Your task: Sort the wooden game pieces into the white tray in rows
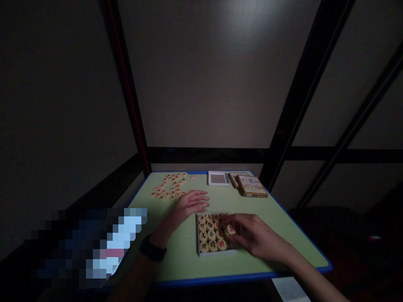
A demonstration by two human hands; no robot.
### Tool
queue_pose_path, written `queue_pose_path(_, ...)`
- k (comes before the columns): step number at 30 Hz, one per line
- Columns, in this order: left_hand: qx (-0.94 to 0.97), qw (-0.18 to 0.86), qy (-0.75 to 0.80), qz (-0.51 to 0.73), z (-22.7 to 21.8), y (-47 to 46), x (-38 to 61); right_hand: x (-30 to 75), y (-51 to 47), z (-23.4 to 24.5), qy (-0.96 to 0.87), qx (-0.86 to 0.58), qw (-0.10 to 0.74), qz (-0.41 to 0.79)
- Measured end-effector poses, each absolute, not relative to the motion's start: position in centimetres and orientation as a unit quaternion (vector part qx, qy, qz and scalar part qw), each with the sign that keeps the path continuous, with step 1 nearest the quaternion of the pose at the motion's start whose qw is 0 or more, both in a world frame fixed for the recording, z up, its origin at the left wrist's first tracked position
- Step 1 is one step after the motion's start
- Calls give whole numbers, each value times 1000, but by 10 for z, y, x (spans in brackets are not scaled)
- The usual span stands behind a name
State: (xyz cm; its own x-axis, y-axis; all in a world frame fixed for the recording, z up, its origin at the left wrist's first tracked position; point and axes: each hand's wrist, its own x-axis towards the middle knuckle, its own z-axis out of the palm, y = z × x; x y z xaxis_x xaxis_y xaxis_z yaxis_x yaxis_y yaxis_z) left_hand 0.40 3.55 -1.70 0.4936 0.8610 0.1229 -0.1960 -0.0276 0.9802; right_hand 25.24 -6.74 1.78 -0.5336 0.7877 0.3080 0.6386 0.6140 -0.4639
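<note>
In the head view, my right hand pinches a round Chinese chess piece with a red character, just over the right part of a shallow white box. Rows of pieces with black and red characters lie face up in that box; my right fingers hide some of its right side. My left hand hovers past the box's far left corner, fingers stretched out and holding nothing. A dark watch is on the left wrist. Beyond that hand, many loose chess pieces are scattered at the table's far left.
The light green table has a blue edge. At its far side stand an open white box and two printed box lids, one partly over the other. A blurred-out bright screen is at the left, and white paper below the front edge.
</note>
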Motion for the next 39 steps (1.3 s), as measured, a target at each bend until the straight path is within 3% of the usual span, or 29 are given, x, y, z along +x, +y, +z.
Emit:
queue_pose_path(9,601,599,306,432,-23,42,2,253,-86,2,-877,-429,189,105)
queue_pose_path(17,608,567,331,446,-20,42,3,263,-82,-1,-867,-432,220,117)
queue_pose_path(24,674,448,387,441,-19,47,3,256,-76,-3,-860,-441,201,160)
queue_pose_path(27,724,409,401,384,-20,45,-2,258,-77,-3,-855,-442,204,179)
queue_pose_path(32,794,455,312,256,-27,38,-13,256,-80,-1,-835,-468,198,212)
queue_pose_path(39,767,543,273,205,-41,38,-10,251,-80,-5,-814,-486,199,248)
